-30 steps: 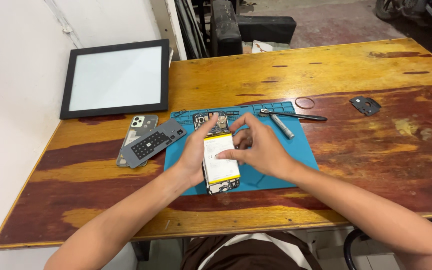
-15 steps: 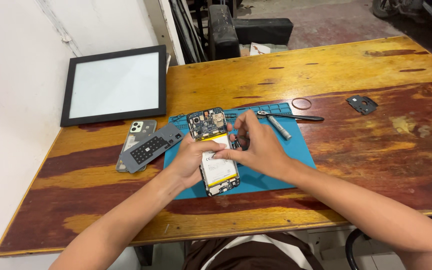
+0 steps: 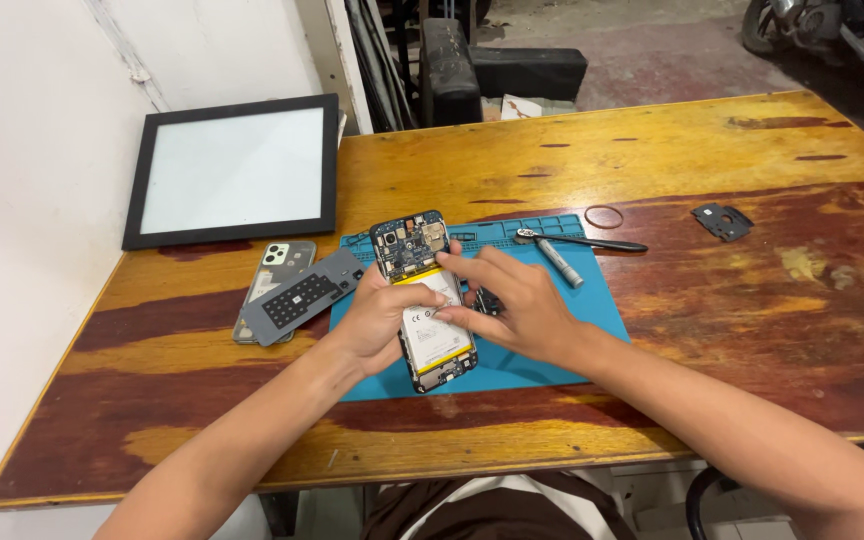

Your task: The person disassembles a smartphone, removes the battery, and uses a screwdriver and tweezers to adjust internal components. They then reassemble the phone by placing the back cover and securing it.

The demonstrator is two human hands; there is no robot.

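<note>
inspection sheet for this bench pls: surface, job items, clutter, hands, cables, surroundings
Surface: worn wooden table, red-brown and yellow patches; blue rubber work mat at its middle.
Job's things: opened smartphone with back cover off, circuit board and white battery exposed, held tilted over the mat.
Clutter: grey phone back cover, grey keypad strip, silver pen-shaped tool, black tweezers, brown rubber band, small dark plastic part.
Hands: left hand grips the phone's left edge; right hand has fingertips on the battery.
Cables: nothing seen.
Surroundings: black-framed white panel leaning on the white wall; dark bench beyond.
</note>
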